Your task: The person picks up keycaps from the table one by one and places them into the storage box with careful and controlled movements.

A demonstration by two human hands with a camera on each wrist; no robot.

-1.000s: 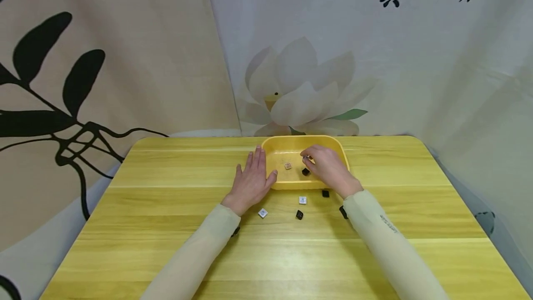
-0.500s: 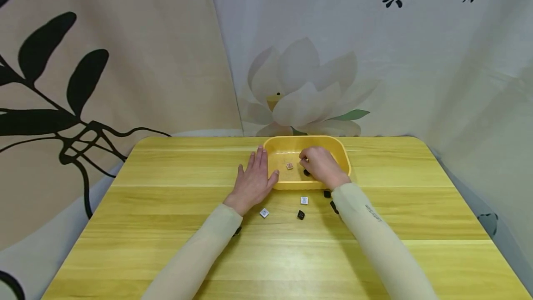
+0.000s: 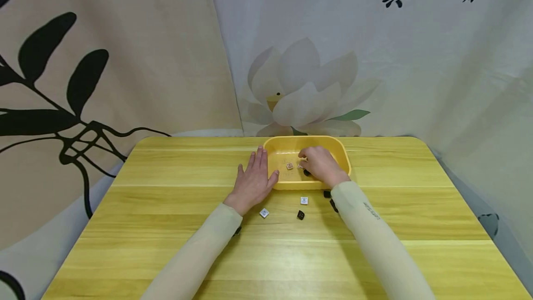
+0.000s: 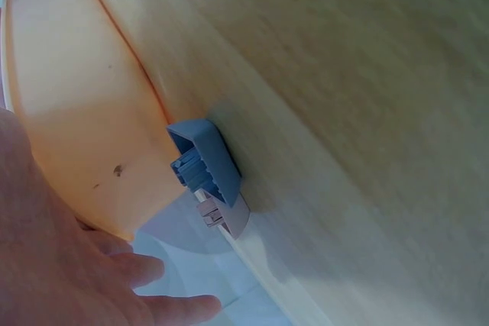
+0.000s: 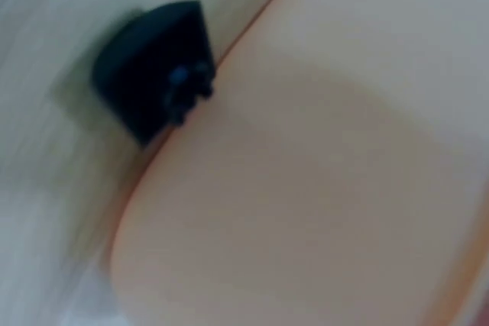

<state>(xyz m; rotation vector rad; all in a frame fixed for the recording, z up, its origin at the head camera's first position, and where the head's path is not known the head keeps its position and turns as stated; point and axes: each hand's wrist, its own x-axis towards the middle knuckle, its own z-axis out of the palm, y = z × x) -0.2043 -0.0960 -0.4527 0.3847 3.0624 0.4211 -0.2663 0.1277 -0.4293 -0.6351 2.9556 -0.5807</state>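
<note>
My left hand [image 3: 251, 184] lies with straight fingers against the left rim of a shallow yellow tray [image 3: 300, 185]. Its extended fingers [image 4: 137, 269] show beside the tray wall in the left wrist view. My right hand [image 3: 321, 165] reaches into the tray, thumb and index finger bent with their tips apart. A small white keycap [image 3: 300, 166] lies just by the thumb tip. Close by on the tray floor are a pale keycap [image 3: 289, 166] and a black keycap [image 3: 306, 172], partly hidden by the hand.
In front of the tray, the wooden table [image 3: 266, 263] bears white keycaps [image 3: 304, 201] and several black keycaps [image 3: 300, 215]. One black keycap [image 3: 238, 230] peeks out by the left sleeve, another [image 3: 334, 206] by the right. A printed cloth [image 3: 166, 59] hangs behind.
My right hand has shifted slightly left and lower in the tray. Its fingertips have parted, and the white keycap once between them now shows below the thumb. The left hand keeps its place.
</note>
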